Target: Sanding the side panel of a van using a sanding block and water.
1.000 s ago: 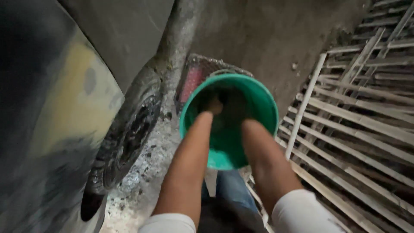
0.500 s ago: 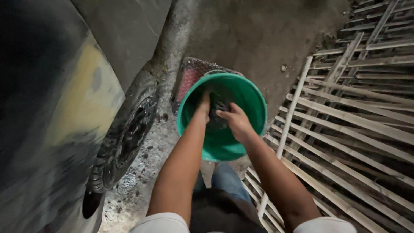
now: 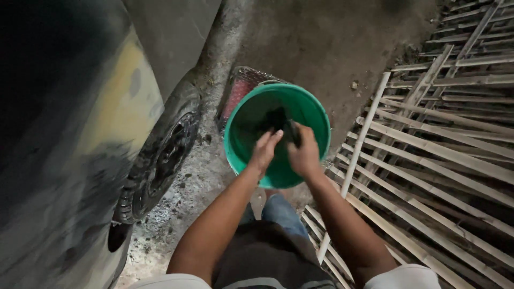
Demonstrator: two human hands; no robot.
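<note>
A green plastic bucket (image 3: 316, 115) stands on the ground in front of me, with dark water or dark contents inside. Both my hands are over its near half. My right hand (image 3: 304, 154) is closed around a small dark object (image 3: 292, 132), perhaps a cloth or sponge. My left hand (image 3: 265, 150) has its fingers stretched toward that dark object and touches or nearly touches it.
A vehicle's body (image 3: 80, 134) and a tyre (image 3: 163, 155) fill the left side. A reddish mat or crate (image 3: 241, 88) lies behind the bucket. Bamboo slat frames (image 3: 428, 160) cover the ground on the right. The concrete floor (image 3: 332, 37) stretches beyond.
My hands have come up out of the bucket's depth to its near side. The right hand now grips the dark object above the water, and my view has shifted slightly.
</note>
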